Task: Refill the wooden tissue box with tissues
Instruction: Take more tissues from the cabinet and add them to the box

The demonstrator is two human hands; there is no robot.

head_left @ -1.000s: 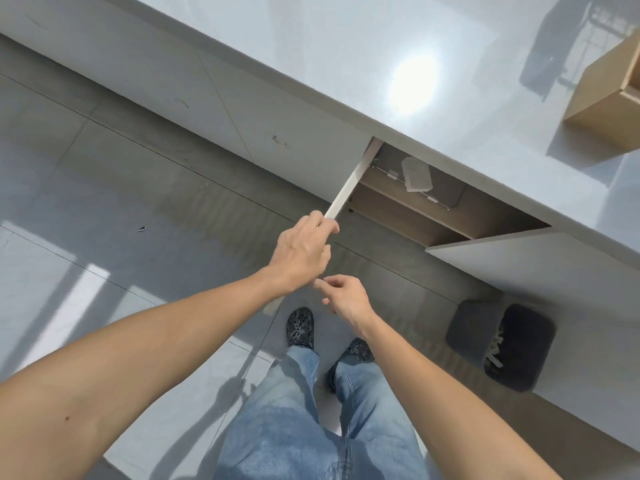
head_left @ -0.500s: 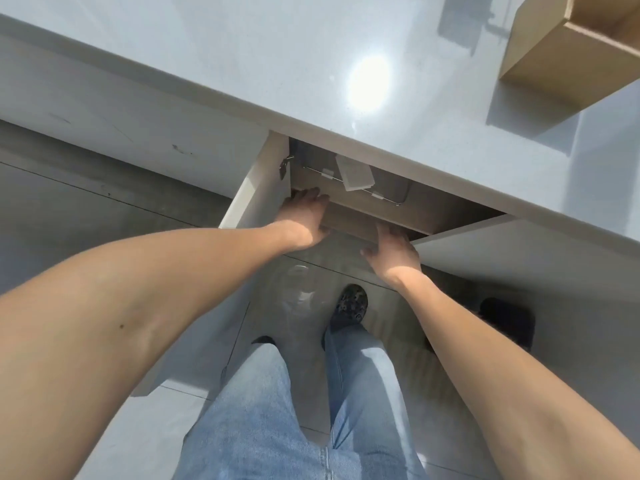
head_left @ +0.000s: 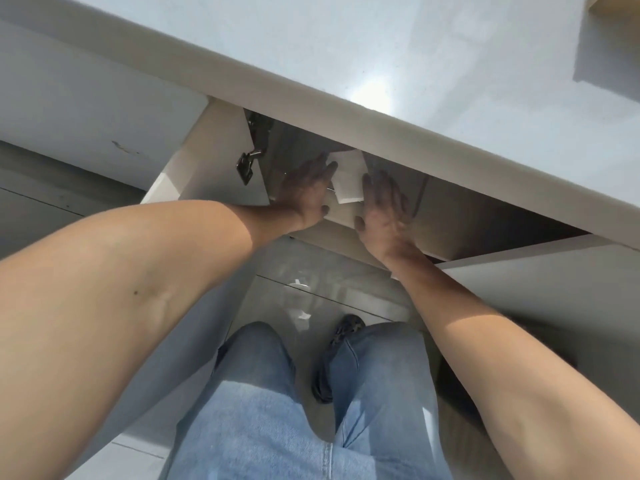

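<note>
A white tissue pack (head_left: 347, 180) lies inside the open cabinet under the counter, on a grey wrapped bundle (head_left: 298, 147). My left hand (head_left: 306, 190) reaches in flat on the pack's left side, fingertips touching its edge. Just right of the pack, my right hand (head_left: 384, 207) rests with fingers stretched out. Neither hand has closed around the pack. Only a corner of the wooden tissue box (head_left: 618, 4) shows, on the countertop at the top right; its inside is out of view.
The white countertop (head_left: 381, 46) overhangs the cabinet and hides its back. The cabinet door (head_left: 194, 168) stands open to the left, with its metal hinge (head_left: 251, 157) near my left hand. A closed door (head_left: 536, 282) is at the right. My legs and a shoe (head_left: 344, 329) are below.
I have leaned in closer. Both hands moved from the shelf's front edge deeper into the cabinet, to either side of the white tissue pack. Earlier the left hand swung the door open.
</note>
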